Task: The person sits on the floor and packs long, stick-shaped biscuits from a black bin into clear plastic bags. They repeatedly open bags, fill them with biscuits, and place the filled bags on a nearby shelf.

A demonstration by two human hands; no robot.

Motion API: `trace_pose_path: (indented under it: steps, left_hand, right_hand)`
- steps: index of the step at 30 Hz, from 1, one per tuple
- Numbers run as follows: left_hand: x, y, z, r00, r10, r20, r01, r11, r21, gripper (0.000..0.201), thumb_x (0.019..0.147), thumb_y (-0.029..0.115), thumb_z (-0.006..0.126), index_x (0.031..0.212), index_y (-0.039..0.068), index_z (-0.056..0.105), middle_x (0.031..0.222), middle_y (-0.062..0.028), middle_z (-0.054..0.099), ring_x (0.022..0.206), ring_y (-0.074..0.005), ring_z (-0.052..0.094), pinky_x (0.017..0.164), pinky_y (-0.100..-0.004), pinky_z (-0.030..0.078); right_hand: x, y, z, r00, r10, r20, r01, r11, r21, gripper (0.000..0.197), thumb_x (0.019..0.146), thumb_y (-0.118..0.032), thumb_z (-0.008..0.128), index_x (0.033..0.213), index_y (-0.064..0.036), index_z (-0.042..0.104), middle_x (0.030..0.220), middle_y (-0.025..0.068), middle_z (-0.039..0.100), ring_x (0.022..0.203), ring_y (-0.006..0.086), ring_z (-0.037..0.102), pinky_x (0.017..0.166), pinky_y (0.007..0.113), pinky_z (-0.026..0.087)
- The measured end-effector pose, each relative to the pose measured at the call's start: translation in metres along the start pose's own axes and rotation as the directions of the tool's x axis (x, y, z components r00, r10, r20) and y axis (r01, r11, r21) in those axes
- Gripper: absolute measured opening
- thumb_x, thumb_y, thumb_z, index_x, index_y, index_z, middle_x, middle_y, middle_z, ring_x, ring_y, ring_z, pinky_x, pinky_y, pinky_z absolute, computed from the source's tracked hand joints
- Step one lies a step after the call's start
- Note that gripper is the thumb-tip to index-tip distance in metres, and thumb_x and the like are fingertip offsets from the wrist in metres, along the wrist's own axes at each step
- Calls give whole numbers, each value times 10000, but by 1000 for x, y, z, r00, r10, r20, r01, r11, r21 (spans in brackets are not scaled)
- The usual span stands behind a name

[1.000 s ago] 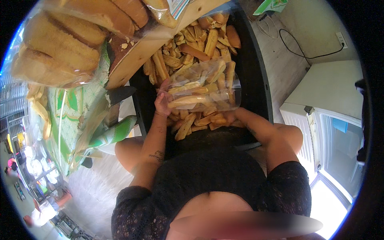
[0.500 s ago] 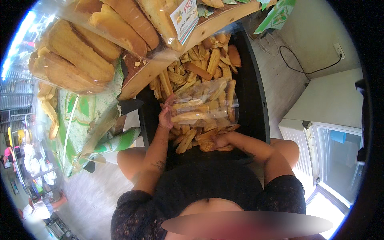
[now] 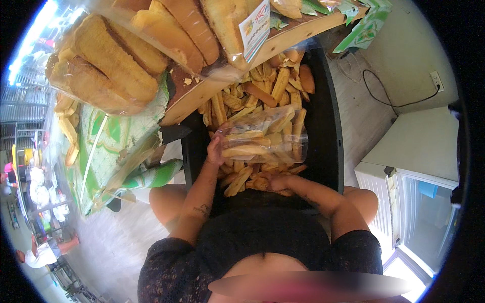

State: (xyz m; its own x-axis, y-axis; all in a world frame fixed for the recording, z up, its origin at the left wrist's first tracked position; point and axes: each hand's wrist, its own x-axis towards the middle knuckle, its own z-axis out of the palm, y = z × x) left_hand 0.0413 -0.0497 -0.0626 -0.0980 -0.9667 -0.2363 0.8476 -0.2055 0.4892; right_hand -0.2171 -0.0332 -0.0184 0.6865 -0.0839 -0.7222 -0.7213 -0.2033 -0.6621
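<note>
A clear plastic bag (image 3: 262, 136) with several toasted bread slices inside lies over the heap in a black bin. My left hand (image 3: 215, 150) is closed on the bag's left end. Below the bag, my right hand (image 3: 279, 183) is down among loose toasted bread slices (image 3: 241, 181). Its fingers curl round a slice near the bin's front side, partly hidden by the bread. More loose slices (image 3: 280, 83) fill the far part of the black bin (image 3: 331, 136).
A wooden-edged table (image 3: 222, 86) overhangs the bin at the upper left, bearing large clear bags of bread (image 3: 108, 60). Green-and-white patterned sheeting (image 3: 118, 144) hangs off it. An open white refrigerator (image 3: 424, 207) stands at right, near a black cord (image 3: 376, 93). Another person (image 3: 48, 252) is at far left.
The whole view has shifted slightly, so table and bin sit farther right. My left hand still holds the bag, and my right hand has stayed among the loose slices.
</note>
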Motion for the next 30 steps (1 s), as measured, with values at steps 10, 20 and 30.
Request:
trace_pose_path:
  steps: [10,20,30]
  left_hand:
    - [4,1,-7,990,27,-138,-25,999,21,594,744,335,609,1240,83,399,1285,-127,411,1172,-332,407,976,-469,340]
    - [5,19,22,966,232,-114,-192,940,283,800,707,442,644,1335,78,307,1312,-122,370,1196,-293,378,1000,-426,324]
    - [8,16,61,990,25,141,-71,942,328,958,673,561,640,1387,111,186,1394,-140,250,1251,-320,313,1013,-454,304]
  right_hand:
    - [-34,-8,-6,994,-27,104,45,985,-167,701,810,-180,511,1406,-109,148,1416,191,231,1304,324,213,1044,415,212]
    - [-182,1,-133,718,31,-695,587,509,629,709,785,-116,533,1402,-107,184,1202,62,461,911,129,494,608,231,492]
    - [-163,-62,-135,635,-468,-614,-86,748,-658,530,674,-141,629,1189,-182,511,1188,80,513,1077,281,494,900,368,431]
